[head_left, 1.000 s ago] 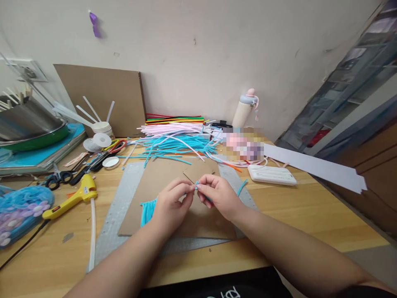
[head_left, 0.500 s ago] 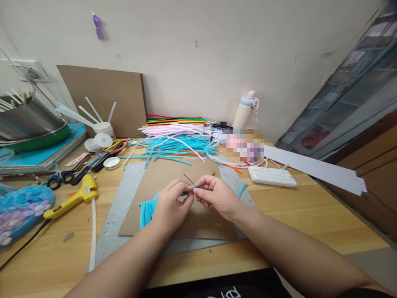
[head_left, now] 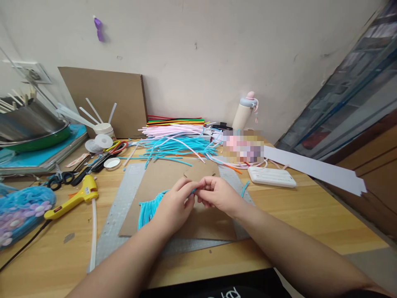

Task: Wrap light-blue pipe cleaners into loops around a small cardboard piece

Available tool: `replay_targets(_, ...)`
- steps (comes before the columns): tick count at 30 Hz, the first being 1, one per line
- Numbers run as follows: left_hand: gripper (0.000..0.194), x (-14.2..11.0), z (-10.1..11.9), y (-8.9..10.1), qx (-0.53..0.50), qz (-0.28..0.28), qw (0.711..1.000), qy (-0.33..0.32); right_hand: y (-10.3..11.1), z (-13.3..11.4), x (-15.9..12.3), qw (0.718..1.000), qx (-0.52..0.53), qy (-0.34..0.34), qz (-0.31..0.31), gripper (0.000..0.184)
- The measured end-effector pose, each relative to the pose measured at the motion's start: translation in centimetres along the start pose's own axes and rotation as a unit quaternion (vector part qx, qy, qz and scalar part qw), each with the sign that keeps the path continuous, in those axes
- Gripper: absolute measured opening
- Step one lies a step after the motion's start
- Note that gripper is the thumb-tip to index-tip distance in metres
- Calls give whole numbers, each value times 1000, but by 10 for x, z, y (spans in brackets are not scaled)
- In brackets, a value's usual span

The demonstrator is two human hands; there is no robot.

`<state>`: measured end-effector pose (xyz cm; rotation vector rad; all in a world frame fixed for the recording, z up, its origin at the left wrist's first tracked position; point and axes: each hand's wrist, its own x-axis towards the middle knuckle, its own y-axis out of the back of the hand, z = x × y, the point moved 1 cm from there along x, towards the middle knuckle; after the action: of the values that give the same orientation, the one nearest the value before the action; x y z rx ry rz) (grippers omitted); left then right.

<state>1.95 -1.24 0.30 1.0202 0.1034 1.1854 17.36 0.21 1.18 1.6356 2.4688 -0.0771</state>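
Above a brown cardboard sheet [head_left: 214, 223], my left hand [head_left: 176, 205] and my right hand [head_left: 217, 194] meet fingertip to fingertip. Both are closed in a pinch on a blue pipe cleaner [head_left: 194, 191], of which only a short bit shows between the fingers. A row of joined blue pipe cleaners [head_left: 149, 211] spreads out to the left from behind my left hand, which partly hides it. Under the cardboard lies a grey cutting mat [head_left: 124, 186].
Piles of blue pipe cleaners [head_left: 180, 145] and pink pipe cleaners [head_left: 167, 130] lie toward the wall. A yellow glue gun [head_left: 74, 198] and black scissors [head_left: 60, 178] are at left. A white power bank [head_left: 272, 176] and a bottle [head_left: 243, 111] are at right.
My left fingers have moved slightly right and now overlap the right fingertips, covering more of the blue pipe cleaner. More of the blue row shows beside my left hand.
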Motion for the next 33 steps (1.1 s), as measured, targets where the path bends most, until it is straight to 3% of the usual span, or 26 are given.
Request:
replay_targets(13, 19, 1, -6, 5, 50, 57, 997, -31, 7, 0, -1, 999, 18, -30, -20, 20)
replay_targets(19, 15, 4, -9, 14, 60, 27, 996, -67, 8, 3, 0, 995, 53, -46, -66, 21)
replay_targets(25, 20, 5, -12, 17, 86, -7, 994, -61, 12, 8, 3, 967, 143, -126, -169, 21)
replay_targets(30, 17, 4, -12, 16, 100, -18, 992, -73, 17, 14, 6, 923, 236, -217, -215, 16)
replay_targets(33, 16, 4, -11, 16, 118, -27, 990, -77, 17, 15, 7, 913, 237, -231, -240, 18)
